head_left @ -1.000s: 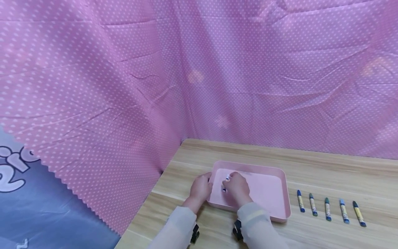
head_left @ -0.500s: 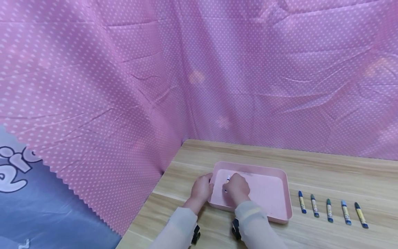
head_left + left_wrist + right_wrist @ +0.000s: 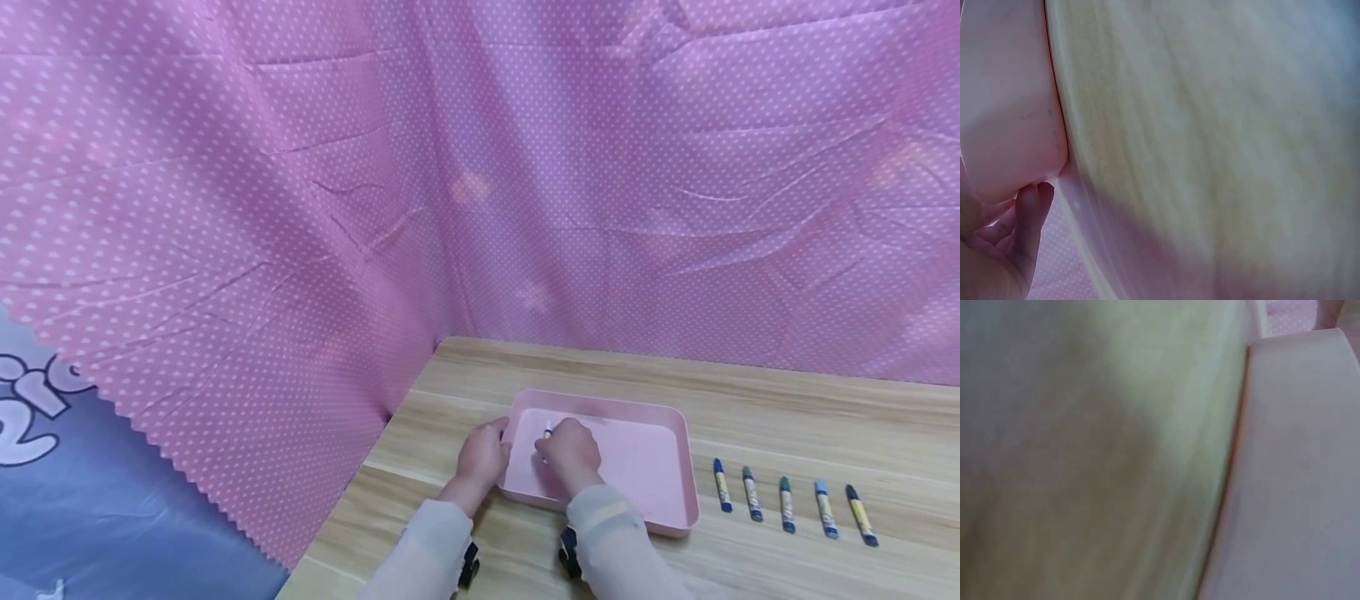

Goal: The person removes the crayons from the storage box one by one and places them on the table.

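Note:
In the head view, a pink rectangular tray (image 3: 645, 462) lies on the wooden table. My left hand (image 3: 482, 458) grips its left wall at the rim. The left wrist view shows those fingers (image 3: 1027, 215) against the tray's outer side. Over the left part of the tray floor, my right hand (image 3: 572, 454) holds a white-tipped crayon (image 3: 547, 430) between curled fingers. Only the upper end of that crayon shows clearly; the hand covers most of the rest. The right wrist view catches just the tray's front wall (image 3: 1297, 456) and the table, not the held crayon.
To the right of the tray, several crayons lie spaced in a row, from a blue one (image 3: 722, 485) to a dark-tipped yellow-wrapped one (image 3: 862, 515). Pink dotted cloth (image 3: 600, 208) hangs behind and left of the wooden table (image 3: 750, 392).
The right fingers have closed in over the crayon, whose lower end showed beside them a second ago and is now mostly covered. My left hand keeps its place on the tray.

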`<action>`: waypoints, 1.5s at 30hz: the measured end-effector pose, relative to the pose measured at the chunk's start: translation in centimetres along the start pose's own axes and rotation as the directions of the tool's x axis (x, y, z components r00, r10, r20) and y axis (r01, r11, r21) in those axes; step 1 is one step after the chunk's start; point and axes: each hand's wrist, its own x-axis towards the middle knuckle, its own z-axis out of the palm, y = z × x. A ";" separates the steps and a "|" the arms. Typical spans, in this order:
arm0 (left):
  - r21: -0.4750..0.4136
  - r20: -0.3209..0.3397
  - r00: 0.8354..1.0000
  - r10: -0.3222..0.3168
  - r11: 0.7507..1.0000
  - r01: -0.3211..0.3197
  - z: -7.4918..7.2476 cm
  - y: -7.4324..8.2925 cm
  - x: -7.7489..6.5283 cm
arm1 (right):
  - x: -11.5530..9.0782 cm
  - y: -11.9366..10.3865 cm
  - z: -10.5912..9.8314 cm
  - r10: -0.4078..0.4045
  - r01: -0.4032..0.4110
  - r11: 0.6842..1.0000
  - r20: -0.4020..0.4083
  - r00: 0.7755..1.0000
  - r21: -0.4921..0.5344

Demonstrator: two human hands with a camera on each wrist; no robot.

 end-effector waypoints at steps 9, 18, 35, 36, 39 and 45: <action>0.003 -0.005 1.000 0.015 1.000 -0.015 0.0 0.3 -0.1 | -0.7 -0.5 -2.9 -0.066 0.071 0.990 -0.052 0.996 0.120; -0.003 0.004 0.998 -0.059 0.998 0.059 -0.5 0.3 -0.1 | -1.1 -0.1 -7.4 -0.108 0.114 0.985 -0.052 0.993 0.131; -0.021 0.027 0.996 -0.084 0.996 0.084 -0.7 -0.2 -0.3 | -2.4 7.6 -16.1 -0.024 0.036 0.993 -0.114 0.993 0.111; -0.021 0.029 0.996 -0.084 0.996 0.085 -0.7 -0.2 -0.3 | -2.6 8.1 -16.5 -0.009 0.021 0.993 -0.105 0.994 0.113; -0.022 0.033 0.996 -0.082 0.996 0.083 -0.7 -0.1 -0.4 | -3.1 9.5 -17.4 0.008 0.001 0.996 -0.096 0.995 0.094; -0.024 0.041 0.996 -0.078 0.997 0.079 -0.4 0.1 -0.4 | -4.0 11.7 -18.1 0.031 -0.026 0.998 -0.074 0.997 0.063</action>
